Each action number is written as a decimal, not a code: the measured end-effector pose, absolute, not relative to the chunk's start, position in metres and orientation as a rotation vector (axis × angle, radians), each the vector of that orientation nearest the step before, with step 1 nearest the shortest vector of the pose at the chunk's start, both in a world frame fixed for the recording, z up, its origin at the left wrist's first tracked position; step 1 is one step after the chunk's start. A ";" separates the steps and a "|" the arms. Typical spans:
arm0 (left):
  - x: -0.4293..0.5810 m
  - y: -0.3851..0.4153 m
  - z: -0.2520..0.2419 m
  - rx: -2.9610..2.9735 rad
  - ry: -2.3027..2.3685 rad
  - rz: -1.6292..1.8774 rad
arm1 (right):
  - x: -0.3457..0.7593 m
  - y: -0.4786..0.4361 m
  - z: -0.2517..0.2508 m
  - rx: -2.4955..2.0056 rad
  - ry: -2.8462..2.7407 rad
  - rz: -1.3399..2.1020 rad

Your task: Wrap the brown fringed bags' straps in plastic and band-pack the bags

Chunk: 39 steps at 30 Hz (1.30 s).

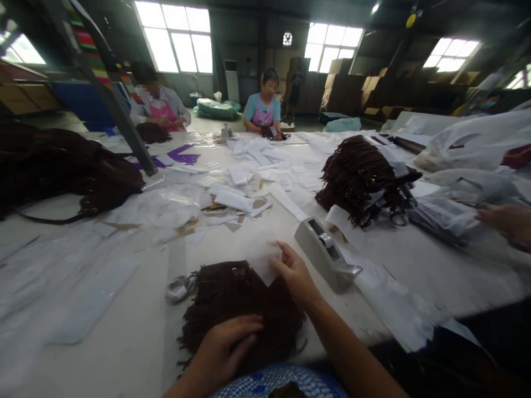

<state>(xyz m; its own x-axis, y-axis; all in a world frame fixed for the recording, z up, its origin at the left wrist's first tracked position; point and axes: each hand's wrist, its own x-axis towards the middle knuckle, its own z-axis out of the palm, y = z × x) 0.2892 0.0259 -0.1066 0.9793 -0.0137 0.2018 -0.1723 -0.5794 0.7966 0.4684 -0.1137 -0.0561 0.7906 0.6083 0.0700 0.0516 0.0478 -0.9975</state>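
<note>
A: Right up front, a blue-and-white patterned cloth (257, 378) fills the bottom edge, and beyond it, off to the left, sits a crumpled silvery bundle (178, 289).

B: And here's the left hand (226, 342), palm down, fingers loosely curved over the brown fringed piece (219, 293), resting rather than grasping by the look of it! That piece lies flat on the table (120, 359), directly in front of the wearer.

A: Smart placement, I'd say: a light, spread palm should steady it without bunching the strands.

B: Across we go: a white sheet (259, 257), pinched between thumb and fingers of the right hand (296, 276), up over the piece's far edge.

A: A gentle pinch, please! Thin stuff like that looks quick to crease. And mind the tape dispenser (321, 254) just right of that hand; a wrist swinging wide could knock it.

B: Now, what's hidden? On the left, the underside of that palm, and the piece's near edge, lost behind arm and cloth.

A: Middle: does the sheet's lower corner touch the brown? Can't call it!

B: Far right, another person's hand (504, 221), cut off by the frame beside clear plastic packaging (448, 215). Its grip? Cannot tell.
</note>
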 end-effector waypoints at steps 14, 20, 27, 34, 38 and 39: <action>0.324 0.082 -0.028 1.694 0.487 0.145 | 0.465 -0.106 -0.020 -1.668 -1.095 0.100; 0.344 0.104 0.008 2.109 0.073 -0.184 | 0.492 -0.074 0.007 -1.668 -1.672 0.312; 0.346 0.110 0.015 2.118 0.077 -0.224 | 0.493 -0.072 -0.004 -1.738 -1.499 0.599; 0.349 0.102 0.011 2.276 0.010 -0.093 | 0.491 -0.073 -0.006 -1.733 -1.516 0.678; 0.348 0.095 0.011 2.316 -0.018 0.035 | 0.491 -0.072 -0.009 -1.680 -1.443 0.732; 0.347 0.093 0.011 2.320 -0.025 0.086 | 0.490 -0.071 -0.010 -1.670 -1.391 0.743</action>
<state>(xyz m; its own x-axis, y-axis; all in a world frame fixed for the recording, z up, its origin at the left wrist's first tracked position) 0.3474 0.0931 0.0115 0.9975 0.0085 0.0700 -0.0454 -0.6824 0.7296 0.4902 -0.0711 -0.0096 0.2152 0.9746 0.0616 0.4908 -0.0534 -0.8696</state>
